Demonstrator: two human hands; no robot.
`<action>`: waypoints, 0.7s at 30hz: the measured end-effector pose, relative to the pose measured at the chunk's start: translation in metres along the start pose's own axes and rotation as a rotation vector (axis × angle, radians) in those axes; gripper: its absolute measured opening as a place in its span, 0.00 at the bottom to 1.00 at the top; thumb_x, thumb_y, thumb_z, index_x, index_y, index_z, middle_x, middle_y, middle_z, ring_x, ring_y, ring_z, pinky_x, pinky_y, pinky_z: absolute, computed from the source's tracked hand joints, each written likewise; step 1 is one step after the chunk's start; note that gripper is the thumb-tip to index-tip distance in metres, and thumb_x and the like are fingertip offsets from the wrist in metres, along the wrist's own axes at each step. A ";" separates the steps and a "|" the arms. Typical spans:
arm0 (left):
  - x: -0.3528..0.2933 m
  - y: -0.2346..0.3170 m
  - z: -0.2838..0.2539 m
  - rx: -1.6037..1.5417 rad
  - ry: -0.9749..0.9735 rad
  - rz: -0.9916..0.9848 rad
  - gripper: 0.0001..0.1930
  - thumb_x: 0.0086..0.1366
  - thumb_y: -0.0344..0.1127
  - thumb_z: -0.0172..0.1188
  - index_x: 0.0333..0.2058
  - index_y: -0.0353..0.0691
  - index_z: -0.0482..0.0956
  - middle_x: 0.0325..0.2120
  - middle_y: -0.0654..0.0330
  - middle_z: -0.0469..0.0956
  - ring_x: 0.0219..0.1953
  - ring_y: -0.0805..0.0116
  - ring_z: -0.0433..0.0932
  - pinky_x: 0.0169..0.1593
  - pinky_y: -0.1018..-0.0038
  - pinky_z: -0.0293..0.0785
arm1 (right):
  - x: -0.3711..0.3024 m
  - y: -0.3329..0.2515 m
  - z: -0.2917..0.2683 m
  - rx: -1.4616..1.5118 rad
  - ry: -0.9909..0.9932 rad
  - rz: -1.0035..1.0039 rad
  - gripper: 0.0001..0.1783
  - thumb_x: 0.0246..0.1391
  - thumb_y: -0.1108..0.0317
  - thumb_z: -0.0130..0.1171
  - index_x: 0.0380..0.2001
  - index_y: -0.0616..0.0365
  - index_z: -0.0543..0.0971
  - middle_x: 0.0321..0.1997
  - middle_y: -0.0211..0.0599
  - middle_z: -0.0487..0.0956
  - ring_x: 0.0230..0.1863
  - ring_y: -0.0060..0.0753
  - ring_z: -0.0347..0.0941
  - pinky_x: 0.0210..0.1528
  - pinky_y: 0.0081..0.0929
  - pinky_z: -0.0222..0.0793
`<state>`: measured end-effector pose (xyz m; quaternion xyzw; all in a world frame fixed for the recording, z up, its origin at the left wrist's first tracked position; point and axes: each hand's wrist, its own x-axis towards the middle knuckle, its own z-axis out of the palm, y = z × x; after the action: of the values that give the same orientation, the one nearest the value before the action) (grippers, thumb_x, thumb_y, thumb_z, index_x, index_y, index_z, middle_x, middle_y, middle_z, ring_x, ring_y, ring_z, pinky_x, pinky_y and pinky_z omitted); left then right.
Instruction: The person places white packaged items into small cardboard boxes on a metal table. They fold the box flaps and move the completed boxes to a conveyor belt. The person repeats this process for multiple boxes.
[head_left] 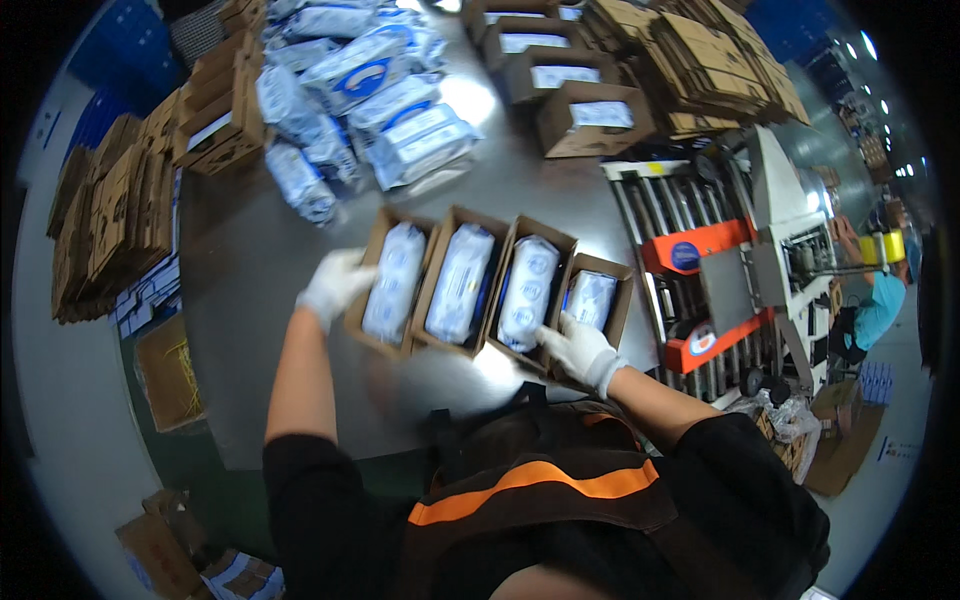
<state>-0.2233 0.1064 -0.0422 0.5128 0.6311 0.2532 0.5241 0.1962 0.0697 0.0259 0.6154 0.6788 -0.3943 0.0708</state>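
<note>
A row of open brown cardboard boxes stands on the metal table in front of me. Each box holds a white and blue soft pack that looks like wet wipes. My left hand (338, 287), in a white glove, grips the outer side of the leftmost box (357, 325), beside its pack (395, 284). At the row's other end, my gloved right hand (582, 352) holds the near edge of the rightmost box (621, 300). Its fingers reach toward the neighbouring pack (528, 290). The pack in the rightmost box (591, 298) is partly covered by that hand.
Loose packs (350, 85) lie piled at the far left of the table (240, 300). Filled boxes (597, 120) line the far side. Flattened cartons (715, 60) are stacked at the far right, others (125, 210) at left. A roller conveyor machine (705, 270) stands at right; a person (875, 310) is beyond.
</note>
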 end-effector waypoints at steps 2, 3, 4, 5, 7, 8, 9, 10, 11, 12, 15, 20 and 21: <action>0.068 0.079 0.036 0.448 0.047 -0.022 0.24 0.63 0.42 0.67 0.54 0.34 0.82 0.46 0.49 0.86 0.47 0.58 0.85 0.55 0.65 0.78 | 0.002 0.031 -0.033 0.215 -0.030 0.014 0.37 0.66 0.42 0.52 0.50 0.75 0.74 0.38 0.60 0.84 0.36 0.52 0.84 0.43 0.45 0.78; 0.094 0.110 0.056 0.698 0.074 -0.048 0.28 0.64 0.42 0.67 0.60 0.36 0.78 0.51 0.48 0.85 0.49 0.55 0.85 0.57 0.64 0.77 | 0.000 0.041 -0.045 0.367 -0.048 0.001 0.36 0.66 0.42 0.52 0.45 0.74 0.75 0.34 0.57 0.83 0.32 0.48 0.83 0.40 0.45 0.78; 0.107 0.143 0.078 0.811 0.128 -0.064 0.28 0.64 0.42 0.67 0.60 0.35 0.78 0.53 0.46 0.83 0.52 0.50 0.82 0.59 0.61 0.75 | 0.014 0.074 -0.038 0.375 -0.039 -0.083 0.34 0.66 0.42 0.54 0.41 0.72 0.77 0.33 0.54 0.84 0.32 0.43 0.83 0.39 0.42 0.78; 0.109 0.169 0.096 0.922 0.198 -0.093 0.28 0.64 0.42 0.66 0.60 0.34 0.77 0.54 0.44 0.81 0.56 0.45 0.80 0.62 0.58 0.74 | 0.019 0.079 -0.042 0.521 -0.099 0.095 0.30 0.66 0.44 0.56 0.44 0.68 0.80 0.36 0.53 0.85 0.35 0.46 0.84 0.42 0.41 0.78; 0.077 0.186 0.128 0.993 0.496 -0.004 0.25 0.66 0.43 0.64 0.59 0.36 0.78 0.56 0.43 0.79 0.59 0.46 0.77 0.64 0.56 0.71 | 0.012 0.084 -0.085 -0.022 -0.027 -0.241 0.29 0.62 0.44 0.62 0.45 0.64 0.81 0.41 0.52 0.86 0.40 0.49 0.84 0.45 0.39 0.79; 0.060 0.170 0.134 1.129 0.750 0.404 0.22 0.67 0.43 0.64 0.56 0.38 0.80 0.55 0.45 0.79 0.59 0.48 0.77 0.64 0.56 0.72 | 0.010 0.092 -0.103 0.108 0.143 -0.318 0.26 0.60 0.46 0.65 0.44 0.62 0.81 0.40 0.52 0.85 0.39 0.47 0.84 0.45 0.38 0.79; 0.032 0.189 0.159 0.843 0.841 0.534 0.18 0.66 0.42 0.66 0.50 0.38 0.82 0.48 0.48 0.82 0.52 0.48 0.80 0.57 0.56 0.76 | 0.009 0.113 -0.120 0.247 0.333 -0.357 0.25 0.58 0.49 0.69 0.44 0.60 0.81 0.40 0.51 0.84 0.39 0.44 0.84 0.44 0.37 0.79; -0.008 0.220 0.194 0.711 0.832 0.455 0.12 0.65 0.40 0.69 0.37 0.36 0.83 0.34 0.53 0.83 0.39 0.53 0.82 0.46 0.59 0.78 | 0.012 0.142 -0.136 0.072 0.567 -0.378 0.20 0.55 0.54 0.71 0.40 0.59 0.81 0.35 0.47 0.83 0.35 0.41 0.82 0.42 0.36 0.78; -0.036 0.207 0.218 0.535 0.812 0.449 0.16 0.63 0.44 0.71 0.25 0.39 0.80 0.24 0.56 0.79 0.27 0.54 0.78 0.35 0.58 0.75 | 0.014 0.168 -0.148 -0.113 0.789 -0.405 0.16 0.52 0.59 0.73 0.36 0.57 0.81 0.30 0.42 0.82 0.32 0.38 0.79 0.40 0.35 0.77; -0.073 0.204 0.248 0.360 0.591 0.227 0.19 0.62 0.46 0.73 0.22 0.39 0.78 0.23 0.55 0.80 0.25 0.60 0.79 0.32 0.61 0.76 | 0.021 0.197 -0.148 0.121 0.535 -0.310 0.14 0.50 0.61 0.72 0.34 0.57 0.80 0.29 0.43 0.81 0.32 0.40 0.80 0.41 0.35 0.77; -0.141 0.166 0.343 0.184 0.173 0.156 0.40 0.53 0.58 0.78 0.54 0.30 0.79 0.49 0.42 0.81 0.53 0.51 0.82 0.57 0.62 0.78 | 0.021 0.238 -0.133 0.434 0.201 -0.215 0.10 0.47 0.68 0.67 0.27 0.57 0.75 0.28 0.42 0.80 0.31 0.38 0.78 0.40 0.32 0.75; -0.101 0.170 0.400 0.384 0.225 0.356 0.40 0.65 0.53 0.67 0.68 0.35 0.66 0.56 0.44 0.77 0.60 0.40 0.75 0.62 0.55 0.73 | -0.025 0.226 -0.116 -0.214 -0.160 -0.397 0.26 0.58 0.42 0.58 0.43 0.53 0.85 0.42 0.51 0.85 0.49 0.52 0.82 0.57 0.43 0.75; -0.085 0.171 0.400 0.284 0.183 0.221 0.35 0.69 0.50 0.63 0.68 0.37 0.68 0.56 0.46 0.78 0.60 0.40 0.74 0.61 0.54 0.73 | -0.019 0.221 -0.121 -0.275 -0.178 -0.319 0.31 0.62 0.36 0.52 0.43 0.53 0.85 0.40 0.50 0.86 0.47 0.48 0.83 0.55 0.41 0.75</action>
<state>0.2037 0.0010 0.0097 0.6226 0.6455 0.2630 0.3558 0.4449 0.1150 0.0201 0.4477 0.8060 -0.3570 0.1503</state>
